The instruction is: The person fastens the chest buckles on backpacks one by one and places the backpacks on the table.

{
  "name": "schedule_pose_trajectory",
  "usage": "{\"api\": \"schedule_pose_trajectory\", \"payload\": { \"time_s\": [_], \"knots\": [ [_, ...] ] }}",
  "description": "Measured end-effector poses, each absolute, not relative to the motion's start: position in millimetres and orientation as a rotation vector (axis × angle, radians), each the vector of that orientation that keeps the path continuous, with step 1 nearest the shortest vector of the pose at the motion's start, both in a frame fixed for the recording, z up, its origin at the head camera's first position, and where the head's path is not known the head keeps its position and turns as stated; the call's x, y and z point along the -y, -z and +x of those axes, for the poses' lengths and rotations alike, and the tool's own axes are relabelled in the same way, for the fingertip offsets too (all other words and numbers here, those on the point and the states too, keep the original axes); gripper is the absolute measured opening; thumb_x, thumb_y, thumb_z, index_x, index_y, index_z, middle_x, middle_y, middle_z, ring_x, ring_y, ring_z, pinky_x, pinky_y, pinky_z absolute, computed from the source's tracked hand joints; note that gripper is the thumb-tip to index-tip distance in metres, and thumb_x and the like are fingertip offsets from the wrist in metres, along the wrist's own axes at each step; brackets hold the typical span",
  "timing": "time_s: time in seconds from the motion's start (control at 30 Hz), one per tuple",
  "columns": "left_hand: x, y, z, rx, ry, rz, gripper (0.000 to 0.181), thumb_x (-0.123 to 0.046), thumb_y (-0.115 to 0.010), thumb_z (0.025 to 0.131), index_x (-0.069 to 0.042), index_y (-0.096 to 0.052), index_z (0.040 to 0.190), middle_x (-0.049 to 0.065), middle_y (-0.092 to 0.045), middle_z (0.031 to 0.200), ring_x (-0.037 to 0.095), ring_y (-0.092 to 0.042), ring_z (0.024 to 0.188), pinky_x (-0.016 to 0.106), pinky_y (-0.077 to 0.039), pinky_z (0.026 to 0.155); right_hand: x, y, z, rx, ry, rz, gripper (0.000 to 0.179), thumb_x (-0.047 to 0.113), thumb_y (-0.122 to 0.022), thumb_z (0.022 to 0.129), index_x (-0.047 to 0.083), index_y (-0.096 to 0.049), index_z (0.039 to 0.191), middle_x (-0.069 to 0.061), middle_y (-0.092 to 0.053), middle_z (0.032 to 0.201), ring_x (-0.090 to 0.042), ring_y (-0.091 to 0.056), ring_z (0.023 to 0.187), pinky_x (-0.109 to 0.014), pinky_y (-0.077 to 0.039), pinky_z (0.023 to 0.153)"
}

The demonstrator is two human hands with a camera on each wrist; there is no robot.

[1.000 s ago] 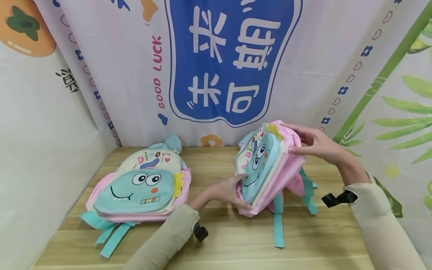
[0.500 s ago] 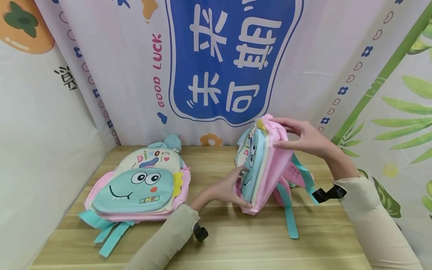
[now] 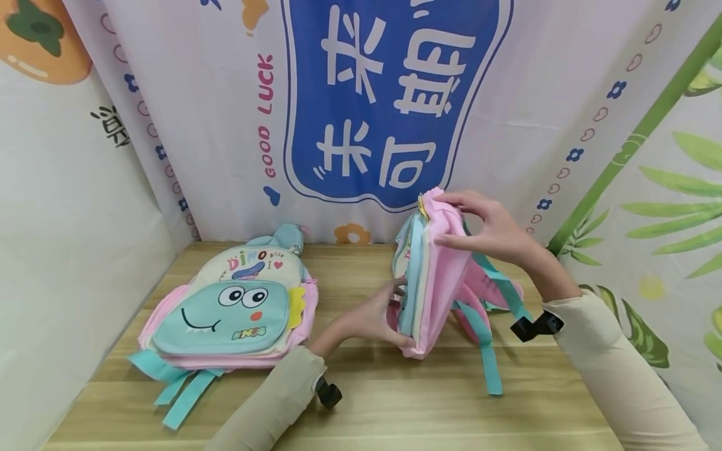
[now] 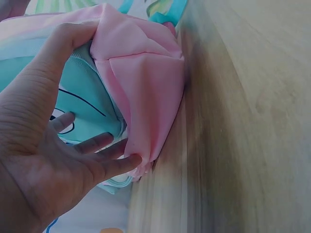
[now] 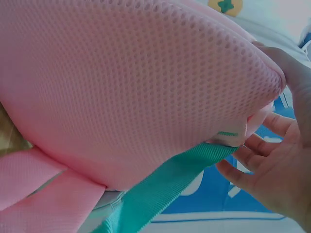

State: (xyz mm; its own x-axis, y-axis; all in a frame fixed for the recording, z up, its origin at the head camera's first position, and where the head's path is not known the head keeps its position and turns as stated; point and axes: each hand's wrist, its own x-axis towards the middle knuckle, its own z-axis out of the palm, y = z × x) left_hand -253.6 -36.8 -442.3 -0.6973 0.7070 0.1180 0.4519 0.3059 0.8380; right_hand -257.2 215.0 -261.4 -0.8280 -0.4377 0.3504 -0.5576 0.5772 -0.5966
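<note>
A pink and teal children's backpack [image 3: 442, 269] stands tilted on the table, its side turned to the head view. My left hand [image 3: 372, 319] holds its lower left part; in the left wrist view the thumb lies along the front edge and the fingers spread against the pink side [image 4: 146, 92]. My right hand [image 3: 487, 228] grips the upper side between thumb and fingers. The right wrist view shows the pink mesh back panel [image 5: 121, 87] and a teal strap [image 5: 170, 174] beside that hand. Most of the dinosaur front is hidden from the head view.
A second, matching backpack [image 3: 225, 313] lies face up at the left, its teal straps [image 3: 188, 398] trailing toward the front. Behind the wooden table [image 3: 361, 401] hangs a printed cloth [image 3: 225, 125]. A patterned sheet [image 3: 654, 250] covers the right side.
The held backpack has turned so its dinosaur front faces left and its pink side shows more. My right hand has moved left and slightly up with it; the left hand has barely moved.
</note>
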Motion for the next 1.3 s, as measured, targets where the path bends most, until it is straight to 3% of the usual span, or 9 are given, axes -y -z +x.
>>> {"api": "schedule_pose_trajectory", "payload": {
  "time_s": [0.3, 0.5, 0.57, 0.73, 0.9, 1.03, 1.3],
  "knots": [
    [31, 445, -251, -2.193, -1.441, 1.049, 0.121, -0.019, -0.091, 0.073, -0.023, -0.007, 0.159, 0.01, -0.041, 0.147, 0.026, -0.052, 0.132, 0.043, -0.049, 0.111, -192, 257, -254, 2.666, -0.974, 0.854, 0.068, 0.033, -0.085, 0.081, 0.023, -0.059, 0.142, -0.003, -0.059, 0.136, -0.022, -0.052, 0.122, -0.053, -0.052, 0.099],
    [46, 439, -245, -2.22, -1.443, 0.946, 0.116, -0.022, -0.088, 0.078, -0.019, -0.006, 0.16, 0.013, -0.042, 0.146, 0.03, -0.054, 0.13, 0.039, -0.05, 0.108, -177, 257, -255, 2.666, -0.97, 0.897, 0.068, 0.036, -0.086, 0.08, 0.024, -0.059, 0.142, -0.001, -0.058, 0.135, -0.021, -0.05, 0.121, -0.051, -0.056, 0.094],
    [53, 434, -244, -2.23, -1.473, 0.936, 0.116, -0.026, -0.088, 0.078, -0.016, -0.007, 0.16, 0.014, -0.041, 0.149, 0.033, -0.053, 0.133, 0.044, -0.05, 0.109, -173, 256, -256, 2.66, -0.972, 0.916, 0.069, 0.036, -0.087, 0.079, 0.023, -0.059, 0.141, -0.001, -0.058, 0.135, -0.02, -0.051, 0.119, -0.049, -0.056, 0.093],
    [71, 410, -244, -2.236, -1.635, 0.961, 0.116, -0.031, -0.089, 0.078, -0.021, -0.008, 0.16, 0.014, -0.034, 0.157, 0.036, -0.046, 0.139, 0.055, -0.044, 0.113, -164, 255, -255, 2.65, -0.988, 0.959, 0.069, 0.035, -0.087, 0.08, 0.021, -0.059, 0.142, -0.003, -0.059, 0.133, -0.021, -0.052, 0.116, -0.045, -0.057, 0.09],
    [82, 377, -241, -2.327, -1.77, 1.051, 0.112, -0.019, -0.088, 0.078, -0.029, -0.011, 0.158, 0.013, -0.034, 0.156, 0.035, -0.044, 0.142, 0.056, -0.043, 0.113, -157, 256, -255, 2.65, -1.002, 0.987, 0.069, 0.035, -0.085, 0.082, 0.022, -0.058, 0.143, -0.004, -0.057, 0.137, -0.022, -0.053, 0.116, -0.043, -0.058, 0.087],
    [88, 352, -241, -2.419, -1.816, 1.118, 0.111, -0.013, -0.087, 0.077, -0.025, -0.012, 0.159, 0.013, -0.032, 0.158, 0.032, -0.041, 0.145, 0.051, -0.044, 0.114, -152, 256, -255, 2.659, -0.993, 1.015, 0.07, 0.036, -0.084, 0.083, 0.023, -0.056, 0.145, -0.004, -0.056, 0.141, -0.022, -0.054, 0.116, -0.043, -0.058, 0.087],
    [92, 322, -248, -2.541, -1.717, 1.232, 0.107, -0.016, -0.085, 0.079, -0.021, -0.015, 0.16, 0.001, -0.019, 0.166, 0.027, -0.034, 0.151, 0.048, -0.044, 0.115, -145, 257, -254, 2.687, -0.985, 1.086, 0.074, 0.035, -0.082, 0.086, 0.022, -0.049, 0.151, -0.006, -0.049, 0.152, -0.025, -0.053, 0.127, -0.048, -0.057, 0.096]
  ]
}}
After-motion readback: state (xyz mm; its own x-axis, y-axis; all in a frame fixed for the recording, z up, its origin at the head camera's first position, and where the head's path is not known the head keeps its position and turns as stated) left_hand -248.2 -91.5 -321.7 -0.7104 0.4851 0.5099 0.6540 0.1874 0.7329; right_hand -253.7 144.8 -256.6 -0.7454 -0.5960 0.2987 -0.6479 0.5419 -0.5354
